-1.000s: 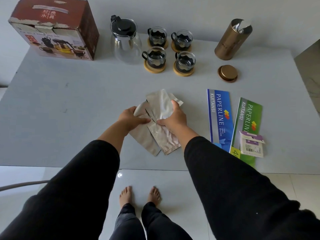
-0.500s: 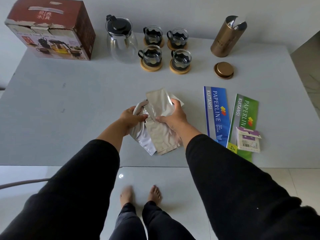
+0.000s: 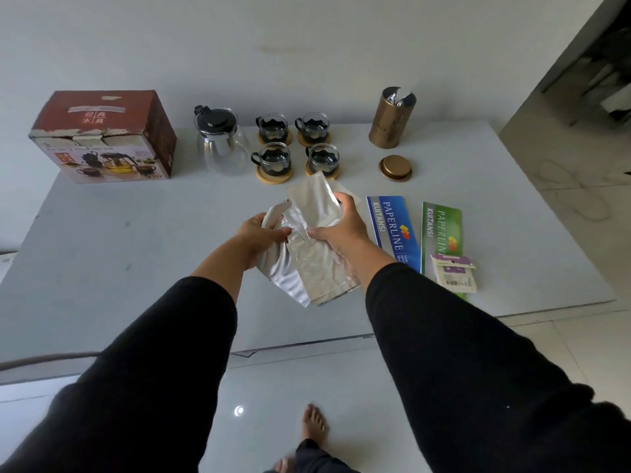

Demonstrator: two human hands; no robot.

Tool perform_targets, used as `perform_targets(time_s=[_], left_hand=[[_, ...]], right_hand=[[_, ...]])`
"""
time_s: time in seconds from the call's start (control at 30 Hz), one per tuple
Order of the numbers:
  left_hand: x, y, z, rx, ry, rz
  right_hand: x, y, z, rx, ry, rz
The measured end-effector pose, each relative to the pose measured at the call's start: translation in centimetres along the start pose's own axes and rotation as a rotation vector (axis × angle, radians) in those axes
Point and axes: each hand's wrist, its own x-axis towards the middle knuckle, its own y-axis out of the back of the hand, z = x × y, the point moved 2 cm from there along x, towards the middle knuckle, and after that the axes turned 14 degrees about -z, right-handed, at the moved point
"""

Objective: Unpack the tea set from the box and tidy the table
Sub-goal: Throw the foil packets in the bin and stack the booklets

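Two hands, left [image 3: 256, 237] and right [image 3: 341, 227], grip overlapping silver foil pouches [image 3: 307, 257]; their count is unclear.

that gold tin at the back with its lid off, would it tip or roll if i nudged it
The gold canister stands upright, tall and narrow, so a push near its top would probably tip it. It is round, so once down it would likely roll. With foil packets poking out of its open mouth, it may spill; its lid lies apart on the table.
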Motion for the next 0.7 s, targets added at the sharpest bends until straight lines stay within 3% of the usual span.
perform_targets(time_s=[0.33, 0.7], left_hand=[[-5.6, -7.2, 3.6, 0.291, -0.126, -0.209], [-8.9, -26.8, 1.5, 0.527, -0.161, -0.549]], right_hand=[[-11.3, 4.9, 0.5, 0.037, -0.034, 0.307], [-25.7, 13.5, 11.5, 0.181, -0.296, 0.609]])
